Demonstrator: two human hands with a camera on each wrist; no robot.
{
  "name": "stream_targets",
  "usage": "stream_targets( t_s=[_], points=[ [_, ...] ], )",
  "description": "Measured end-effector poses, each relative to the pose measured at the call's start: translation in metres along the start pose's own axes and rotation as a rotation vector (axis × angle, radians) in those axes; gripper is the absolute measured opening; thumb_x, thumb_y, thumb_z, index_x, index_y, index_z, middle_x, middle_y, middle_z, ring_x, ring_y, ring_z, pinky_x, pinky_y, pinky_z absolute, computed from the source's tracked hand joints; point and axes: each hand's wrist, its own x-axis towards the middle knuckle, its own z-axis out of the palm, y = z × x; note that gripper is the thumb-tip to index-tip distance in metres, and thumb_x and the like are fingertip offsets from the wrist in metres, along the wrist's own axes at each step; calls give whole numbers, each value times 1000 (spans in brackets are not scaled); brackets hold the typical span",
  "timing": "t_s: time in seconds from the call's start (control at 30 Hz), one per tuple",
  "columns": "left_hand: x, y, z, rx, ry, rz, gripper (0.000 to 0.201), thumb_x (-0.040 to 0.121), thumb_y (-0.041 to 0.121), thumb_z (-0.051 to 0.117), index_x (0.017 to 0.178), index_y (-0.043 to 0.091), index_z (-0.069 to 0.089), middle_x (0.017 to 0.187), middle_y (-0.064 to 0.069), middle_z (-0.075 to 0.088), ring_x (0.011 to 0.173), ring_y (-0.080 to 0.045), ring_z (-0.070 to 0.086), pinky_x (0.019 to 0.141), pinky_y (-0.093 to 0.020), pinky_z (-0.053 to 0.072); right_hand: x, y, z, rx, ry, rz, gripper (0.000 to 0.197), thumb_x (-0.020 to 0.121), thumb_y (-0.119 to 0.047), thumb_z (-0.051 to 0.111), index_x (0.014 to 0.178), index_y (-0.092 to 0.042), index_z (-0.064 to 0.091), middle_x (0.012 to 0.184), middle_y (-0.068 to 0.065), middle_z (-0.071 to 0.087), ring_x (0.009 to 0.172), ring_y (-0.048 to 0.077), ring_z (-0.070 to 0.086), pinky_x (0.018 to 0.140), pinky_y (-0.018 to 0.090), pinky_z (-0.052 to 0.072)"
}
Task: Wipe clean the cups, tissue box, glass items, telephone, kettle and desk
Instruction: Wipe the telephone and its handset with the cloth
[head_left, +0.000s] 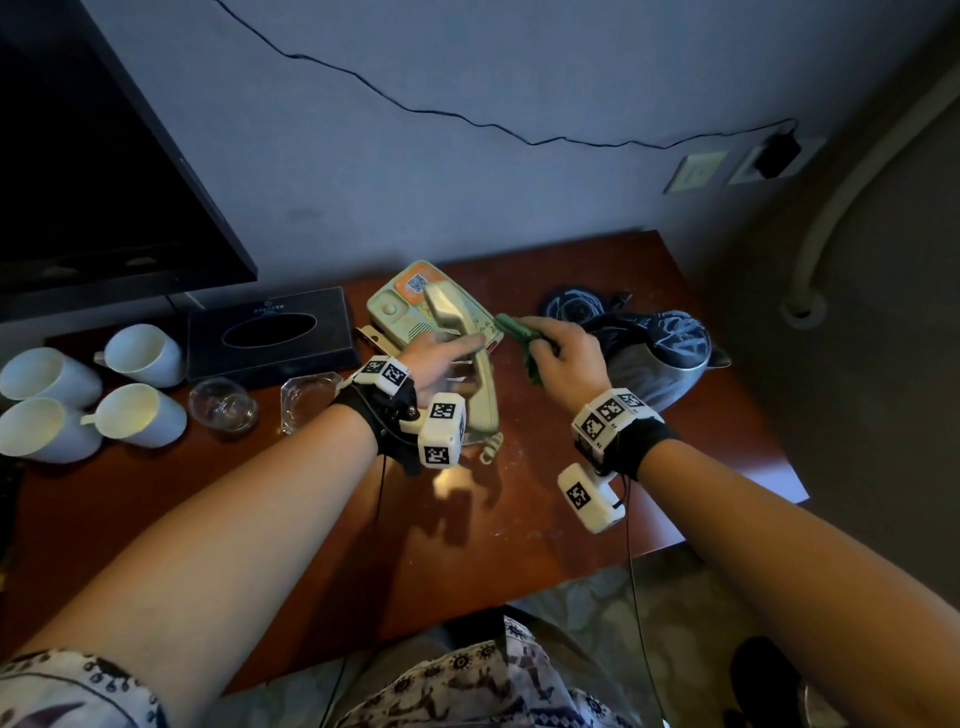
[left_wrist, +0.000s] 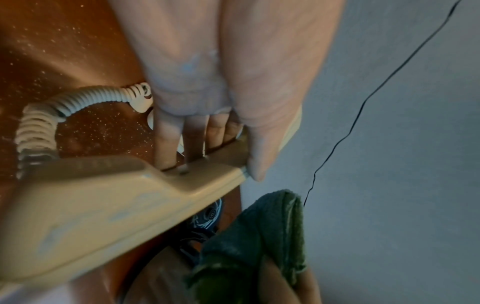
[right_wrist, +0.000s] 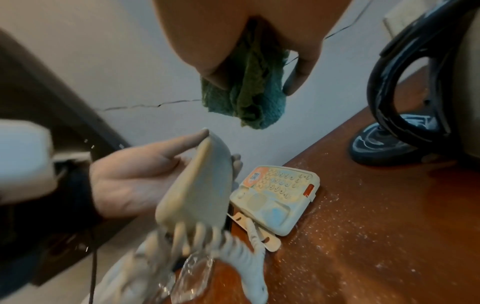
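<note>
Head view: the left hand (head_left: 441, 358) is gripping the handset (head_left: 462, 358) above the telephone base (head_left: 400, 312); beside it, the right hand (head_left: 566, 358) is clutching a green cloth (head_left: 511, 327).

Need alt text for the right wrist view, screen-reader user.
A left hand holds a beige telephone handset lifted off its base on a dusty reddish-brown desk. Above, the right hand grips a bunched green cloth; a dark kettle handle stands at right.
</note>
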Motion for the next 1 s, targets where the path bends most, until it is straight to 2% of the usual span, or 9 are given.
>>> stream_targets(
  t_s=[0.2,0.23,0.4,0.5,0.63,0.7,0.8,0.9,1.0],
  points=[
    [-2,3,13,-86,102,29,44,94,20,69,127,-6,58,116,-25,64,97,-34,65,74,-49,61,-14,7,10,-148,-204,-225,50,83,-12,48,131,-18,63,135,0,61,123,23,57,105,40,45],
    [-2,3,14,-97,123,33,45,94,20,69,127,-7,57,117,-25,66,98,-35,66,81,-53,60,-15,7,11,-173,-216,-249,51,84,-17,44,132,-17,61,137,2,59,126,25,56,107,41,44],
    [-1,4,14,-136,248,53,38,93,19,71,116,-9,61,107,-25,68,89,-39,70,76,-56,60,-30,15,12,-260,-267,-433,49,95,-33,38,138,-16,55,143,4,53,129,34,52,96,53,51],
    [0,5,7,-111,317,57,36,91,22,74,108,-8,64,108,-25,71,95,-41,71,84,-64,55,-42,29,11,-311,-283,-555,46,104,-39,34,139,-17,54,144,3,53,130,33,51,84,51,57],
    [22,-7,-17,-40,374,7,70,61,50,89,104,-1,69,99,-19,75,89,-40,74,83,-65,55,-49,32,3,-356,-281,-727,44,107,-31,30,135,-13,59,143,1,53,134,28,47,99,37,50],
    [25,-11,-22,-44,388,-2,86,50,58,90,110,0,68,100,-17,76,86,-38,74,83,-64,56,-46,29,1,-365,-280,-761,47,108,-32,26,134,-13,59,143,1,53,135,28,47,101,34,45],
    [4,-3,-6,-104,414,18,63,76,43,84,117,-1,64,108,-18,73,85,-35,74,74,-54,60,-42,25,7,-413,-265,-743,40,107,-27,34,137,-15,56,143,1,54,132,28,50,96,36,50],
    [-7,1,7,-51,435,15,51,88,36,76,119,-3,63,111,-18,71,84,-32,72,68,-40,61,-33,13,14,-468,-271,-635,48,92,-15,62,139,-14,53,143,4,53,128,33,54,84,41,57],
    [-6,-2,12,-35,436,-18,48,92,31,72,124,-2,59,115,-14,69,81,-26,69,47,-25,54,-22,-9,18,-520,-383,-452,60,93,-15,61,149,-20,39,155,-1,38,139,30,40,95,44,53]
  ],
)
